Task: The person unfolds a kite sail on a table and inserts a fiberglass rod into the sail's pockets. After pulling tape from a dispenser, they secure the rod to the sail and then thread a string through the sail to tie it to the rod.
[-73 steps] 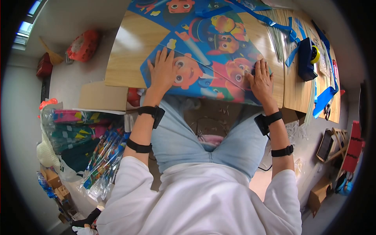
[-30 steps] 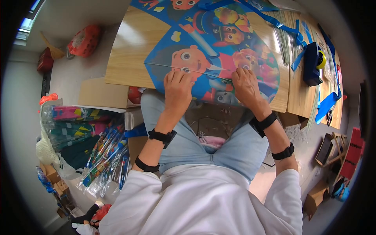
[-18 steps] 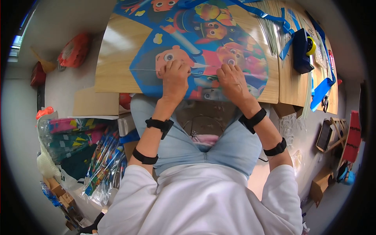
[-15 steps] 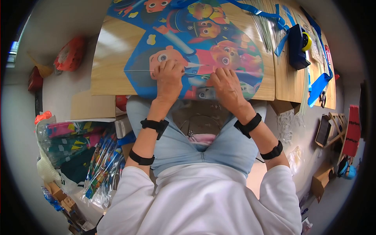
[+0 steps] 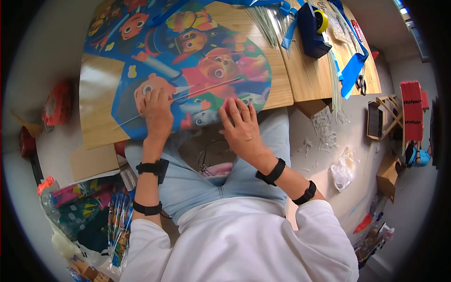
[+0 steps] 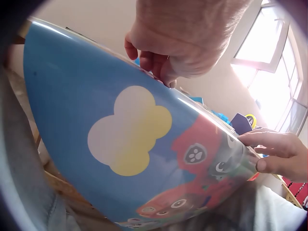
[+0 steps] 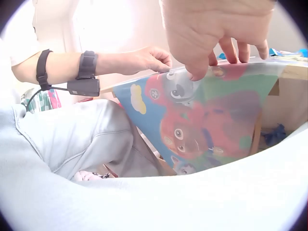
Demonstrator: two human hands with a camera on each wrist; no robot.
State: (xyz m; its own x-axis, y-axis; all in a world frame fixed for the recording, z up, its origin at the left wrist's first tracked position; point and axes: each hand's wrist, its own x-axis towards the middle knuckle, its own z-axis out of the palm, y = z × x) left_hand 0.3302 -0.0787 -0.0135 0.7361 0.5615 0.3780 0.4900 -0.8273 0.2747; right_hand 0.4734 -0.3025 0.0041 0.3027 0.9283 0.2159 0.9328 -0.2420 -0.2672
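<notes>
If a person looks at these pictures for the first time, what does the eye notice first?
First the bright cartoon kite, spread on the wooden table and hanging over its near edge. The left hand presses a thin rod that crosses the kite, and the right hand lies flat on its lower edge. A dark blue tape dispenser stands farther right.

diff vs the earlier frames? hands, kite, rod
The right hand let go of the thin rod and now lies open and flat at the near edge of the cartoon-print blue plastic kite. The left hand still pinches the rod. The kite stays on the wooden table.
</notes>
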